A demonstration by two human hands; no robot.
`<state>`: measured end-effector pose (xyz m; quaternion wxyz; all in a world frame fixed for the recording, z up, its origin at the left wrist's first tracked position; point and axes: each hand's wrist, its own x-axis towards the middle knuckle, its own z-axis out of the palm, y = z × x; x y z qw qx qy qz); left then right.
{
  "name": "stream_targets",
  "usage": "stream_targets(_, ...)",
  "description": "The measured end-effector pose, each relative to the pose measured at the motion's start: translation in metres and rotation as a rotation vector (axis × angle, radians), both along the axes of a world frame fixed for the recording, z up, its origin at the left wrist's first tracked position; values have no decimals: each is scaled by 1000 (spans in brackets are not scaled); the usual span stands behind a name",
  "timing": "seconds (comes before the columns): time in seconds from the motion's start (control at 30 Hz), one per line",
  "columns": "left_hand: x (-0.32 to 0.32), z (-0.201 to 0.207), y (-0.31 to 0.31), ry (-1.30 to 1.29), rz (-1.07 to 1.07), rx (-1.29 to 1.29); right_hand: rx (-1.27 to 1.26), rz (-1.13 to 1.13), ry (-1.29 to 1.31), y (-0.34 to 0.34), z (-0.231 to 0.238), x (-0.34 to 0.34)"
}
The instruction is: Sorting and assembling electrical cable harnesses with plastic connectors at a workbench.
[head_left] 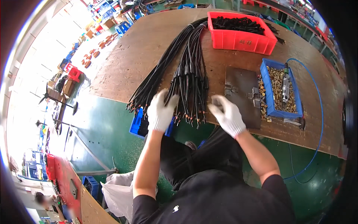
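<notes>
A bundle of long black cables (pixel 188 67) lies across the brown wooden table (pixel 149 44), its ends hanging over the near edge. My left hand (pixel 161 110), in a white glove, rests on the cable ends at the table edge, fingers spread among them. In a white glove too, my right hand (pixel 226 114) hovers just right of the bundle, near a dark metal fixture plate (pixel 240 89), with fingers curled; something small may be pinched in it, but it is too blurred to tell.
A red bin (pixel 242 41) of black parts sits at the far side. A blue bin (pixel 279 89) of brass fittings holds a pneumatic tool on a blue hose (pixel 320 123). Another blue bin (pixel 138 125) stands below the table edge. Green floor lies around.
</notes>
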<state>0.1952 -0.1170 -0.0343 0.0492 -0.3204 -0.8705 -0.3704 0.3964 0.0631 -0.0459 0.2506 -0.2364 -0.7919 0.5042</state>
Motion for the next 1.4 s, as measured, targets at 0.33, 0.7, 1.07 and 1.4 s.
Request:
stream_targets(0.33,-22,-19,81,-260,9,-435,135,110,-639,28,-27,-102)
stream_targets(0.7,-18,-50,50,-234,-138,-349,277,190,-581,-3,-35,-90)
stream_targets(1.07,56,-29,-50,-119,-55,212,76,279,-192,11,-38,-60)
stream_targets(1.4,142,-67,-50,-526,83,260,1052,655,41,39,-33,-73)
